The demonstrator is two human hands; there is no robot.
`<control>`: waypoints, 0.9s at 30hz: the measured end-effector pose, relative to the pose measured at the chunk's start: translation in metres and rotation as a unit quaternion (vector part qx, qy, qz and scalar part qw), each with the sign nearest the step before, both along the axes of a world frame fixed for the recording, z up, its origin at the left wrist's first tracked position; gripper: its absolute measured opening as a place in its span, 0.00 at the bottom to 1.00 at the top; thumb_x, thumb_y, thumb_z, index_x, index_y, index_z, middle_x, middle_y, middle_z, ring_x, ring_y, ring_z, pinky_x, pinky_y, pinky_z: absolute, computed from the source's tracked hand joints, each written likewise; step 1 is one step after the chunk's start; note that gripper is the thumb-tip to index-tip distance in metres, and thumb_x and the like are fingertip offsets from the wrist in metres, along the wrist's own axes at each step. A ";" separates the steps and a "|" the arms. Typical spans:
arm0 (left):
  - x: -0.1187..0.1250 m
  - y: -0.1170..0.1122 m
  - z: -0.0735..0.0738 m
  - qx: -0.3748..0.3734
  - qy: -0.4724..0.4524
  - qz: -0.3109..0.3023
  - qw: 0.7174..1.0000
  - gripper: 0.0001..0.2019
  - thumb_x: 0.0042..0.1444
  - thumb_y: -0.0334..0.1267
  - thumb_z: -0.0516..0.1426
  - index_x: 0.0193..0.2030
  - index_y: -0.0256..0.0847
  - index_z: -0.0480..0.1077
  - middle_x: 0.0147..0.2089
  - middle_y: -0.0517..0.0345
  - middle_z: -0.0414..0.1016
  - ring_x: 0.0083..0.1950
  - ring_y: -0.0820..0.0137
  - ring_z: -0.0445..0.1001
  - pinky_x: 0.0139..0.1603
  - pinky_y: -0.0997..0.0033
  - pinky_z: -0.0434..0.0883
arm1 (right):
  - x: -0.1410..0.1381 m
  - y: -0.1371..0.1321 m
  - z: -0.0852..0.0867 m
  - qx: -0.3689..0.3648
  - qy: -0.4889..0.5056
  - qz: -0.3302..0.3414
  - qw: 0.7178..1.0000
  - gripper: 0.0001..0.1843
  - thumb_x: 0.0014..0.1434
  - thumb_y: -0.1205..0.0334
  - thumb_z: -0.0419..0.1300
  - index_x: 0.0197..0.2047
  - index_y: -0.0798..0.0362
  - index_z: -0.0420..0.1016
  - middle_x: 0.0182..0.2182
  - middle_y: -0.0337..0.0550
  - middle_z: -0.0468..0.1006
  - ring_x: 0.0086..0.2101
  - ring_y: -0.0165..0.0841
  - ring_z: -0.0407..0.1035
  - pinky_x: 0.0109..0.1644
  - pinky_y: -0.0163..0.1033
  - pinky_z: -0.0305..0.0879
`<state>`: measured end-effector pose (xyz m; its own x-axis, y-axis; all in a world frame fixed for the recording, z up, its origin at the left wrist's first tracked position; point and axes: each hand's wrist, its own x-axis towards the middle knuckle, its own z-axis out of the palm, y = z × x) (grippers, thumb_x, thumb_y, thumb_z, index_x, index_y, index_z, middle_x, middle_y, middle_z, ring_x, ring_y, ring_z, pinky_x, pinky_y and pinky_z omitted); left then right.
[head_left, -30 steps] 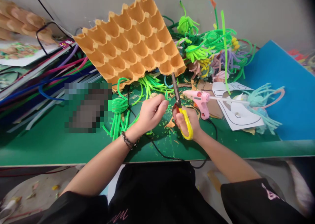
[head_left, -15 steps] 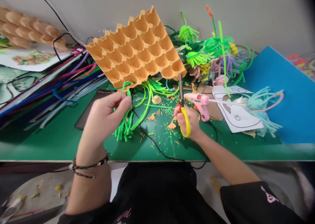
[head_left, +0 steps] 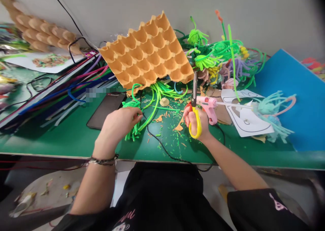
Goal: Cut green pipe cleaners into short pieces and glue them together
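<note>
My left hand (head_left: 119, 122) is curled over a bundle of bright green pipe cleaners (head_left: 135, 127) on the green table (head_left: 63, 139), fingertips pinched on the strands. My right hand (head_left: 196, 121) grips yellow-handled scissors (head_left: 195, 105), blades closed and pointing up toward the edge of an orange egg tray (head_left: 149, 56). Green and orange trimmings (head_left: 172, 129) litter the table between my hands.
A pink glue gun (head_left: 208, 104) lies right of the scissors, its black cord (head_left: 165, 149) trailing to the table edge. A dark phone (head_left: 105, 110) lies left. Coloured pipe-cleaner figures (head_left: 218, 55), white paper cutouts (head_left: 243, 117), a blue board (head_left: 291, 88) and long coloured strips (head_left: 58, 88) surround.
My left hand moved left from beside the scissors and came down onto the green pipe-cleaner bundle. The scissors stayed upright in my right hand. The view shifted slightly left.
</note>
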<state>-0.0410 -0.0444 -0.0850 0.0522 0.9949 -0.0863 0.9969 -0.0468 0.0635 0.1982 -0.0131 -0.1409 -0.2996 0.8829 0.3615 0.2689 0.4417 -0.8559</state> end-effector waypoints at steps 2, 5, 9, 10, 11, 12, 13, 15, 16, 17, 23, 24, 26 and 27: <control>0.003 0.001 -0.008 -0.013 0.015 -0.031 0.999 0.12 0.57 0.42 0.48 0.39 0.45 0.71 0.39 0.55 0.77 0.36 0.65 0.74 0.27 0.72 0.59 | -0.001 -0.001 -0.001 0.014 0.032 -0.020 0.999 0.25 0.59 0.38 0.42 0.29 0.52 0.61 0.20 0.36 0.62 0.20 0.26 0.57 0.22 0.33 0.54; 0.009 0.000 -0.021 -0.003 0.040 -0.062 0.997 0.11 0.56 0.42 0.50 0.40 0.43 0.71 0.38 0.54 0.76 0.35 0.65 0.74 0.31 0.71 0.62 | -0.003 -0.001 -0.002 0.023 0.044 -0.021 0.999 0.25 0.59 0.39 0.43 0.29 0.52 0.62 0.20 0.36 0.63 0.20 0.26 0.58 0.23 0.33 0.54; 0.015 -0.003 -0.026 0.024 0.036 -0.064 0.997 0.11 0.55 0.44 0.50 0.35 0.42 0.70 0.35 0.55 0.77 0.34 0.65 0.74 0.32 0.69 0.62 | -0.004 0.000 -0.002 0.030 0.038 -0.015 0.999 0.23 0.58 0.40 0.44 0.28 0.52 0.62 0.21 0.36 0.64 0.21 0.25 0.58 0.24 0.34 0.55; 0.016 -0.004 -0.026 0.024 0.028 -0.063 0.997 0.12 0.56 0.44 0.49 0.35 0.42 0.70 0.35 0.55 0.77 0.34 0.65 0.74 0.32 0.69 0.62 | -0.004 0.001 -0.002 0.029 0.037 -0.016 0.999 0.22 0.58 0.41 0.45 0.28 0.52 0.62 0.21 0.36 0.63 0.21 0.25 0.58 0.24 0.34 0.55; 0.018 -0.005 -0.025 0.021 0.020 -0.064 0.998 0.12 0.56 0.43 0.48 0.35 0.41 0.70 0.35 0.54 0.77 0.34 0.66 0.74 0.32 0.70 0.62 | -0.004 0.002 -0.002 0.028 0.035 -0.017 0.999 0.22 0.59 0.42 0.45 0.28 0.52 0.61 0.20 0.35 0.63 0.20 0.25 0.58 0.23 0.34 0.55; 0.020 -0.007 -0.024 0.019 0.015 -0.061 0.998 0.12 0.57 0.42 0.47 0.35 0.41 0.70 0.36 0.54 0.77 0.34 0.66 0.74 0.31 0.70 0.61 | -0.003 0.002 -0.002 0.027 0.034 -0.017 0.999 0.21 0.59 0.43 0.46 0.27 0.52 0.61 0.20 0.35 0.62 0.20 0.25 0.57 0.23 0.33 0.54; 0.022 -0.008 -0.022 0.020 0.012 -0.053 0.998 0.13 0.58 0.41 0.46 0.35 0.41 0.70 0.36 0.54 0.77 0.34 0.66 0.74 0.30 0.70 0.60 | -0.003 0.003 -0.002 0.027 0.033 -0.016 0.999 0.21 0.59 0.44 0.46 0.27 0.52 0.61 0.20 0.34 0.62 0.20 0.25 0.57 0.23 0.33 0.54; 0.022 -0.013 -0.018 0.039 0.006 -0.018 0.999 0.14 0.59 0.41 0.45 0.34 0.41 0.69 0.36 0.54 0.76 0.32 0.66 0.73 0.27 0.71 0.58 | -0.002 0.003 -0.002 0.032 0.034 -0.014 0.999 0.20 0.59 0.45 0.46 0.27 0.52 0.61 0.20 0.34 0.62 0.20 0.25 0.57 0.22 0.33 0.53; 0.019 -0.015 -0.017 0.059 0.000 0.006 0.998 0.14 0.59 0.42 0.45 0.34 0.41 0.69 0.36 0.54 0.76 0.31 0.66 0.72 0.25 0.71 0.56 | -0.002 0.003 -0.001 0.033 0.033 -0.013 0.999 0.20 0.59 0.45 0.46 0.27 0.52 0.61 0.20 0.35 0.62 0.20 0.25 0.57 0.22 0.33 0.53; 0.013 -0.017 -0.016 0.088 -0.007 0.033 0.996 0.15 0.59 0.44 0.44 0.35 0.42 0.69 0.36 0.54 0.75 0.30 0.67 0.71 0.24 0.71 0.55 | -0.001 0.003 -0.001 0.034 0.031 -0.012 0.999 0.19 0.59 0.46 0.46 0.28 0.52 0.62 0.20 0.35 0.62 0.20 0.25 0.57 0.22 0.33 0.53; -0.103 0.003 -0.037 0.218 -0.050 0.100 0.970 0.25 0.49 0.58 0.54 0.45 0.41 0.69 0.41 0.52 0.75 0.42 0.60 0.71 0.35 0.69 0.64 | -0.002 0.000 0.004 0.031 0.025 -0.005 0.999 0.19 0.59 0.46 0.46 0.27 0.53 0.62 0.19 0.35 0.63 0.20 0.26 0.58 0.22 0.33 0.53; -0.128 0.010 -0.044 0.195 -0.049 0.097 0.975 0.32 0.43 0.62 0.56 0.49 0.41 0.68 0.45 0.49 0.74 0.45 0.58 0.70 0.38 0.67 0.65 | -0.002 -0.001 0.005 0.029 0.027 -0.002 0.999 0.20 0.59 0.46 0.47 0.27 0.53 0.62 0.19 0.35 0.63 0.20 0.26 0.58 0.22 0.33 0.54; -0.169 0.022 -0.058 0.108 -0.078 0.080 0.988 0.44 0.37 0.67 0.56 0.55 0.36 0.64 0.54 0.44 0.70 0.50 0.56 0.68 0.43 0.66 0.66 | -0.002 -0.001 0.004 0.027 0.031 -0.001 0.999 0.20 0.58 0.44 0.47 0.27 0.53 0.63 0.19 0.35 0.63 0.20 0.26 0.58 0.22 0.33 0.54; -0.183 0.026 -0.064 0.052 -0.100 0.064 0.992 0.48 0.36 0.70 0.54 0.57 0.33 0.62 0.58 0.41 0.66 0.53 0.55 0.67 0.46 0.66 0.66 | -0.003 -0.001 0.004 0.026 0.032 -0.001 0.999 0.21 0.58 0.44 0.48 0.27 0.53 0.63 0.19 0.35 0.63 0.20 0.26 0.59 0.22 0.33 0.54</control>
